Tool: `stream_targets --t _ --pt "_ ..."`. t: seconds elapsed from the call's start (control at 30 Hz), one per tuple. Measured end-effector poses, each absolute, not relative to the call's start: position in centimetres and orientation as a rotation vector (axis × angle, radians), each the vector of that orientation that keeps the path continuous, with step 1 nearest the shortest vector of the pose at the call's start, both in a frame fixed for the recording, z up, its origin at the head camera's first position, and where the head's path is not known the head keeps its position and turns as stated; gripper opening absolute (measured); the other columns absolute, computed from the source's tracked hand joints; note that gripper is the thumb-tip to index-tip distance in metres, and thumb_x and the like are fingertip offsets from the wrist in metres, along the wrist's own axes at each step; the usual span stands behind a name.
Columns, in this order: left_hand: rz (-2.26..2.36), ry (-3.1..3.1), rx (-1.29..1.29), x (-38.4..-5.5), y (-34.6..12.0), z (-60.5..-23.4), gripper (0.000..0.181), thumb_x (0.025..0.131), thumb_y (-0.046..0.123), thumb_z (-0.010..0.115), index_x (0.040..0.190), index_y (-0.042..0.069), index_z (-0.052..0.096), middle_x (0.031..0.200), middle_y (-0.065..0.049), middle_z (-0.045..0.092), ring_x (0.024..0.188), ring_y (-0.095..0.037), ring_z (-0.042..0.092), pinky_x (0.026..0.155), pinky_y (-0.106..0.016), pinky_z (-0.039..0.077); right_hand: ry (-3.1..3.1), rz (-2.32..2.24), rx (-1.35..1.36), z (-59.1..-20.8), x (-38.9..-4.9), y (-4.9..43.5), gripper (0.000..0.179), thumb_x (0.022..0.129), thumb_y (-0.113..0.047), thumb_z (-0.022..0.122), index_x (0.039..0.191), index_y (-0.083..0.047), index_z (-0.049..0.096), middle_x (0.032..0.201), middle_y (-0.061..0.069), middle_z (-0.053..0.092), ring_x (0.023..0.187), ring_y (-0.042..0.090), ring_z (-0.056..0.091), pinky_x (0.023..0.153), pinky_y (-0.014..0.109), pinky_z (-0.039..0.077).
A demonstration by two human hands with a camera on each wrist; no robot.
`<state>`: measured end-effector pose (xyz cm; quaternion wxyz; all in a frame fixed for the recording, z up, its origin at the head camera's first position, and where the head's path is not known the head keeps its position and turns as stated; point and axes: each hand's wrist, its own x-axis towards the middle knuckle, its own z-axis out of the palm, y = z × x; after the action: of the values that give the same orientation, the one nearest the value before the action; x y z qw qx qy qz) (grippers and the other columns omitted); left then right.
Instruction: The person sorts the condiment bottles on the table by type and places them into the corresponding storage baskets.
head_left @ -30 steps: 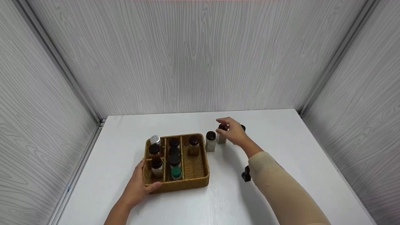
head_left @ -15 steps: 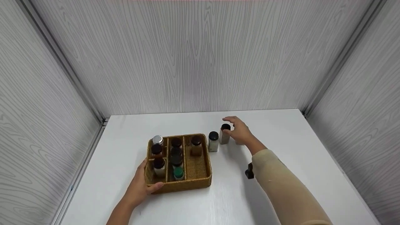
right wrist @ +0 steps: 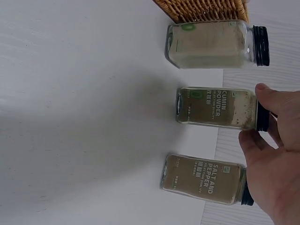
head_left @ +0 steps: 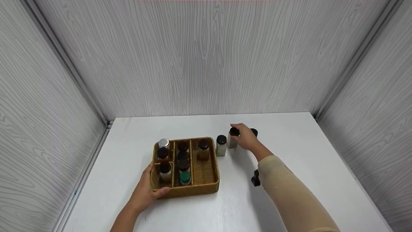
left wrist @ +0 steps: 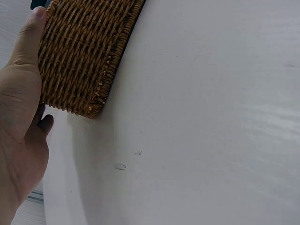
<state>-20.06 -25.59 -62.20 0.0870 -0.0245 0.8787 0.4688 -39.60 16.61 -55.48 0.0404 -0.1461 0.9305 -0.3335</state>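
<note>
My left hand (head_left: 144,194) grips the front left corner of a brown wicker basket (head_left: 196,190), thumb on the front wall and fingers along the left side. Black-lidded spice jars, one silver-lidded jar (head_left: 164,143) and one green-lidded jar (head_left: 185,178) stand in its compartments. To the basket's right, my right hand (head_left: 246,139) pinches the black lid of a cumin powder jar (right wrist: 213,107), which stands upright on the table. Between that jar and the basket is another black-lidded jar (head_left: 221,147). A salt and pepper jar (right wrist: 204,179) stands on the other side, partly hidden by my hand in the head view.
The basket's right compartment holds one brown jar (head_left: 203,149) at its back. A small black object (head_left: 256,179) lies by the right sleeve (head_left: 276,180). The white table (head_left: 180,216) meets grey wood-patterned panels at the back and sides.
My right hand's spread fingers have drawn in onto the cumin powder jar's lid. The left hand keeps its hold on the basket. The head view has shifted slightly.
</note>
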Motion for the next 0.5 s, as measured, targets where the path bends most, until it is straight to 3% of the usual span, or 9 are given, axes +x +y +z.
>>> stream_targets --t 0.27,0.5 --pt "1.343 2.650 -0.065 -19.96 -25.46 -62.10 0.141 0.081 0.069 0.087 0.175 0.015 -0.004 0.183 -0.019 0.007 0.170 -0.046 0.013 0.136 -0.064 0.017 2.897 -0.941 -0.408 -55.74 -39.32 16.72 0.052 0.105 -0.011 0.072 0.154 -0.001 0.057 0.152 0.027 0.059 0.139 0.043 0.062 0.116 0.054 0.054" --pt "1.345 2.657 -0.059 -20.03 -25.47 -62.10 0.140 0.082 0.068 0.086 0.175 0.014 -0.003 0.183 -0.020 0.007 0.169 -0.046 0.013 0.136 -0.065 0.018 2.933 -0.907 -0.418 -55.84 -39.18 16.67 0.051 0.103 -0.011 0.074 0.150 0.000 0.059 0.153 0.027 0.061 0.144 0.043 0.059 0.121 0.055 0.049"
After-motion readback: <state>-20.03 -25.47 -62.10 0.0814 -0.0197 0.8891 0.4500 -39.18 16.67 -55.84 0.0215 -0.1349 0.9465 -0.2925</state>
